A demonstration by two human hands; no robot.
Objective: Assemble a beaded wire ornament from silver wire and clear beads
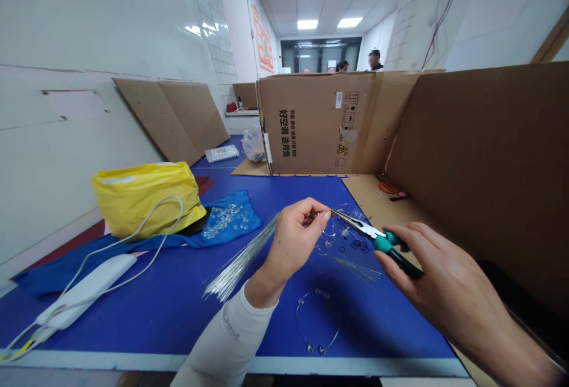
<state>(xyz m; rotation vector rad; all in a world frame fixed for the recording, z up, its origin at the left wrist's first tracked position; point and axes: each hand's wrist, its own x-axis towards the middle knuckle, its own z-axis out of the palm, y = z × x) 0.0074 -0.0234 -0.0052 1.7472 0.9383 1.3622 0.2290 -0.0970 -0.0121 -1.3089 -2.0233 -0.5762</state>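
Observation:
Needle-nose pliers (362,227) with green and black handles are held in my right hand (438,271), its fingers around the grips. Their tips meet the fingertips of my left hand (297,239), which is pinched on a thin wire piece; its exact shape is hard to make out. Below the hands, a wire ring with clear beads (338,330) lies on the blue table. A bundle of straight wires (242,264) is beside my left wrist. Small black rings (361,246), loose clear beads and a few short wires (358,269) lie under the pliers.
Clear beads (226,220) rest on blue cloth at the left, near a yellow bag (149,200) and a white power strip (89,292) with its cable. Cardboard walls (320,126) stand behind and right. Red-handled scissors (389,188) lie on cardboard. People are far back.

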